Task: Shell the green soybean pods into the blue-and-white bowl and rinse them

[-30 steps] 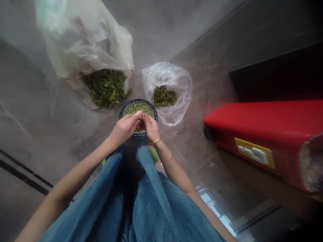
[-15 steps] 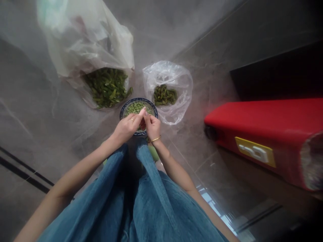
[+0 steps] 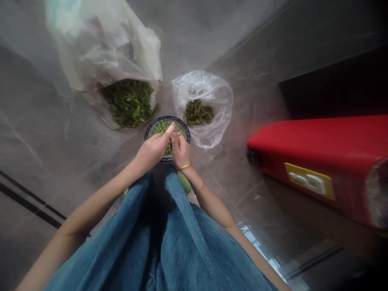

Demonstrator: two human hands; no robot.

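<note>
Bowl (image 3: 166,118) of beans: hovering over it w/ left hand (image 3: 153,148) & right hand (image 3: 181,147), pinching narrow, fingertips touching; held bit too small to tell. Lying at 11 & 1 o'clock: big bag (image 3: 91,60), small bag (image 3: 214,87).

Forearms bare to the frame edge. Thin gold bangle (image 3: 184,165) on the wrist just behind the right hand (image 3: 180,148). Small ring (image 3: 158,138) on a finger of the left hand (image 3: 152,148). Blue denim trousers (image 3: 169,242) below both hands, faded, long seams showing

L hand (image 3: 150,150) & R hand (image 3: 181,148) touching over bowl (image 3: 187,134) of green beans (image 3: 161,127).
</note>
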